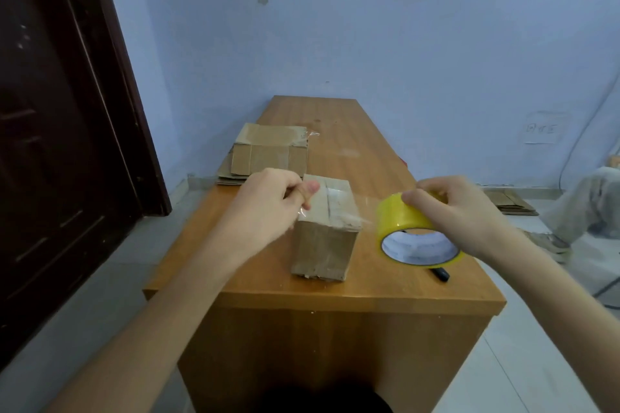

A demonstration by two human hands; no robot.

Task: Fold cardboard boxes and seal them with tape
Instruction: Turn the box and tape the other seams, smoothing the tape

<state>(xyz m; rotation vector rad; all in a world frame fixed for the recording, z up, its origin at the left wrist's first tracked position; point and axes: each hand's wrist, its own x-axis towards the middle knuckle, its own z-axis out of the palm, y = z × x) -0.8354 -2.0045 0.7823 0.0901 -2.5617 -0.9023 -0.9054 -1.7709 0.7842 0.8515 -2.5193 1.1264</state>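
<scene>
Small cardboard box standing near the front edge of the tabletop, roughly mid-width, top flaps closed with clear tape across them. Left hand curled at the box's top left edge, pinching the loose end of a clear tape strip between thumb and fingers, while right hand grips the yellow tape roll just right of the box, held up off the wood, strip stretched between the two over the box top. Stack of flattened cartons further back along the left edge, black marker lying under the roll near the front right corner.
</scene>
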